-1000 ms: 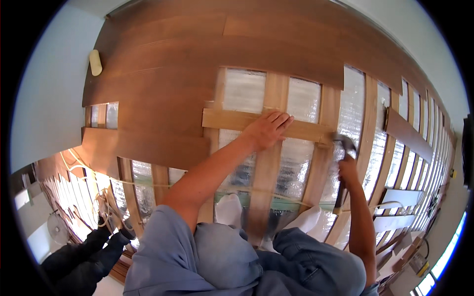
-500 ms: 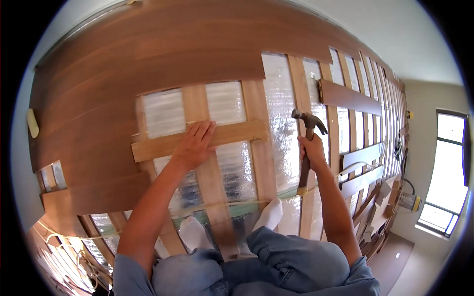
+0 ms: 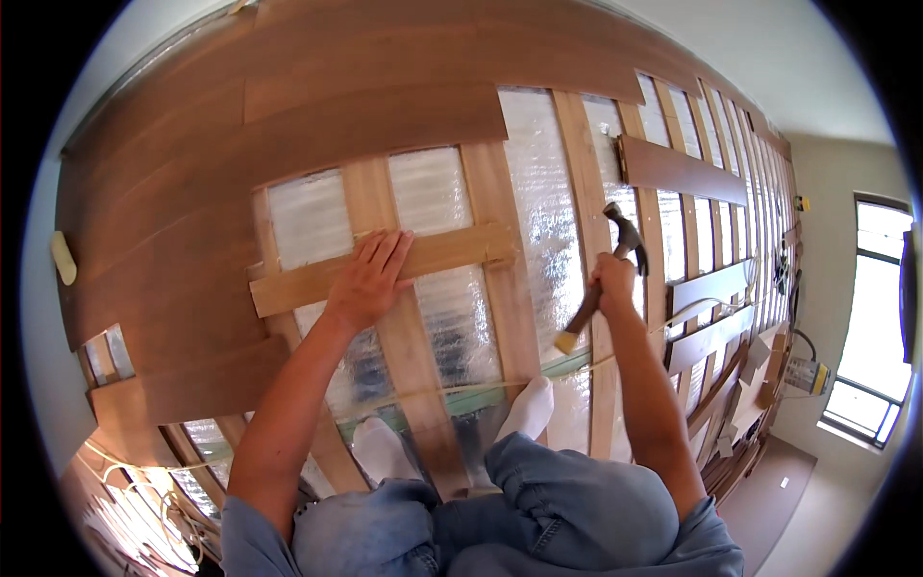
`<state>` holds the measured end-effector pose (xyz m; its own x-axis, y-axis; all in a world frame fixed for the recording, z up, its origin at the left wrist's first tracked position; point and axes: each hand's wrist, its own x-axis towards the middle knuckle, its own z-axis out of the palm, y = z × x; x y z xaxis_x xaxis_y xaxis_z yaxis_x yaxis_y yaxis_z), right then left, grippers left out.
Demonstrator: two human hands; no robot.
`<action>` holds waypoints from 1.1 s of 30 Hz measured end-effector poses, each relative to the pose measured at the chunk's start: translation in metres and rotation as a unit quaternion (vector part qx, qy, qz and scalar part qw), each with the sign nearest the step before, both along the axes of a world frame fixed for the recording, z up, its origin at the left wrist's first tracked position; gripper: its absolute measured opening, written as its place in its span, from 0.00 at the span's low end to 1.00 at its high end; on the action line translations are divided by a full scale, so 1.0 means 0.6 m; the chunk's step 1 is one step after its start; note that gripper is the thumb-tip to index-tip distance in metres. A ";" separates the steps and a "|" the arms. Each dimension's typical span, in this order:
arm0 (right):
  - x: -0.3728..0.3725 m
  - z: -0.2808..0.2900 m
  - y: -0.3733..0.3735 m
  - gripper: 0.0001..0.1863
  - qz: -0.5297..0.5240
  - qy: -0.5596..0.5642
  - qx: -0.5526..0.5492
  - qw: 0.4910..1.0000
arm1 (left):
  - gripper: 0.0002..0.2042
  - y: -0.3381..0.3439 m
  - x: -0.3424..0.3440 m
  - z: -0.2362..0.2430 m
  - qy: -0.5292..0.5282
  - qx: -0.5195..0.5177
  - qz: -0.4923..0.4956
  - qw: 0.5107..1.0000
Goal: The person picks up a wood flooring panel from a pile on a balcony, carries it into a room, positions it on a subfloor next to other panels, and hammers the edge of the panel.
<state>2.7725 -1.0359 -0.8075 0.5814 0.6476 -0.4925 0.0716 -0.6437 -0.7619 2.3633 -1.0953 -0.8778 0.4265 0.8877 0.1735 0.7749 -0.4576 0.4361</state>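
Note:
My left hand [image 3: 368, 279] lies flat on a pale wooden strip [image 3: 452, 252], its fingers stretched across toward the far edge. The strip lies crosswise over several floor battens [image 3: 411, 341], with silvery foil sheeting [image 3: 447, 313] between them. To the right, my right hand [image 3: 615, 284] is wrapped round the handle of a claw hammer [image 3: 630, 238]. I hold the hammer tilted above the battens, apart from the strip. Its head points away from me, and the yellowish handle end points down left. Part of the handle is hidden by my fingers.
Brown floorboards [image 3: 173, 221] cover the far and left side. A loose brown board [image 3: 683, 171] and two pale boards [image 3: 711, 286] lie on battens at right. A thin cord [image 3: 461, 389] crosses before my white-socked feet [image 3: 529, 409]. Cardboard pieces [image 3: 745, 404] lie near the window wall.
The hammer has tilted in my right hand: its head has swung right and its handle end left. My left hand stays on the strip. The view has shifted slightly.

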 end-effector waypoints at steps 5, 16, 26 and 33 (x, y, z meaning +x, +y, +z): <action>-0.024 -0.009 0.003 0.07 0.393 -0.034 -0.123 0.910 | 0.37 0.003 -0.003 0.004 0.034 -0.017 -0.001 0.999; -0.024 -0.026 -0.005 0.10 0.359 -0.153 -0.128 0.912 | 0.37 0.006 -0.011 0.007 -0.002 -0.015 -0.008 1.000; 0.013 -0.014 0.001 0.07 0.103 -0.029 -0.006 0.994 | 0.37 0.000 -0.015 0.008 -0.002 -0.006 -0.002 1.000; 0.047 -0.033 -0.016 0.09 0.402 -0.142 -0.098 0.899 | 0.38 -0.001 -0.019 -0.007 -0.005 -0.004 0.000 1.000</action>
<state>2.8007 -1.0456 -0.8274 0.0852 0.8323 -0.5477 0.7479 -0.4166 -0.5168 2.3522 -1.0957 -0.8818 0.4252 0.8889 0.1704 0.7699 -0.4543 0.4482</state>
